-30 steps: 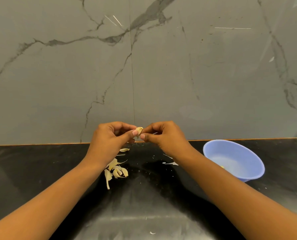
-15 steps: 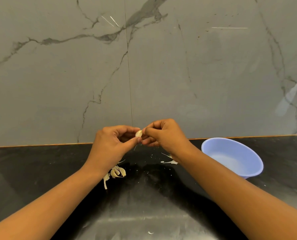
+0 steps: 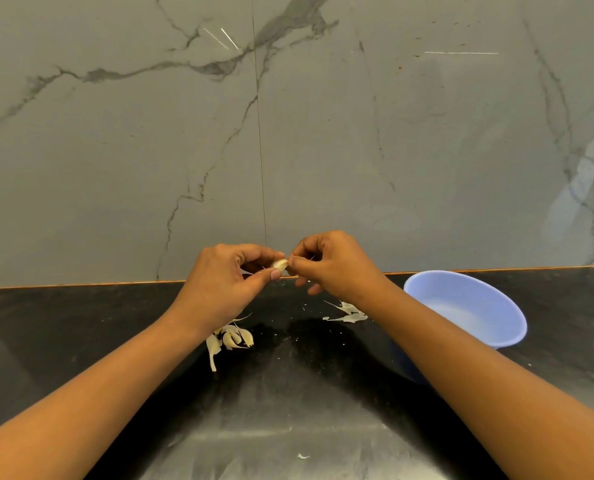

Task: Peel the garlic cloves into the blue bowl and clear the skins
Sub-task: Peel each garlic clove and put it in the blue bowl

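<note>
Head view: peeling step, my left hand (image 3: 224, 287) pinches a garlic clove (image 3: 279, 264) while my right hand (image 3: 333, 263) picks at its skin. Next, I judge, strip it clean, then drop it in the blue bowl (image 3: 468, 308).

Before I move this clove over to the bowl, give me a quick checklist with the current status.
1. Garlic clove held: ok, pinched between left hand and right hand.
2. Clove fully peeled: cannot tell, the fingers cover most of it.
3. Blue bowl upright, mouth uncovered, on the right: ok.
4. Peeled cloves in the bowl: cannot tell.
5. Skins cleared: not ok. Skin shreds lie by the right wrist and a scrap lies nearer the front of the counter. The garlic pieces by the left wrist could be skins or cloves.
</note>
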`<state>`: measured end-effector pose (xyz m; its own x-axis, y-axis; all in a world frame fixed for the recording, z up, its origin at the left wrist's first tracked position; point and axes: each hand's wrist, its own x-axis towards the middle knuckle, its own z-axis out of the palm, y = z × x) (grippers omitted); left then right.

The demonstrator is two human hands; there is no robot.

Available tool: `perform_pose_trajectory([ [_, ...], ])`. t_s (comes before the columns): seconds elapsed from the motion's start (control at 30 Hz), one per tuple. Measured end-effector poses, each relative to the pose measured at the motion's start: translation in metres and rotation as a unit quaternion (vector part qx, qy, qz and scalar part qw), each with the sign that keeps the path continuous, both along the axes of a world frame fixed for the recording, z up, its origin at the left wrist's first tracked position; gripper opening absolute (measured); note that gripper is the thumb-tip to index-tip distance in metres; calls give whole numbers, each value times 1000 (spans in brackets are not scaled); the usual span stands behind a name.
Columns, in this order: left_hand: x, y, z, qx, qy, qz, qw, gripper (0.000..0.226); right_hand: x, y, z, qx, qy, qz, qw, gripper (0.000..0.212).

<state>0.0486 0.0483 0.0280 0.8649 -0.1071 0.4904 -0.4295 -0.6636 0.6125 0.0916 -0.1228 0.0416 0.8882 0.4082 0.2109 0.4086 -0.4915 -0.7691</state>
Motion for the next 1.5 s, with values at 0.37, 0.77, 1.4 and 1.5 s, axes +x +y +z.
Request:
perform_pose_trajectory([
  [0.37,0,0,1,-40,29,-20,999,22,0,2,-3,51,18,-11,998,12],
  [0.77,2,-2,-5,-13,-8,9,1000,21,-4,8,-2,162,183,-29,969,21],
  [1.4,2,-5,-8,-367,158,-36,916,27,-10,11,-12,250,179,16,951,12],
  [1.5,2,-6,-9,-359,166,-36,918,30,-9,10,-12,219,149,9,964,7],
])
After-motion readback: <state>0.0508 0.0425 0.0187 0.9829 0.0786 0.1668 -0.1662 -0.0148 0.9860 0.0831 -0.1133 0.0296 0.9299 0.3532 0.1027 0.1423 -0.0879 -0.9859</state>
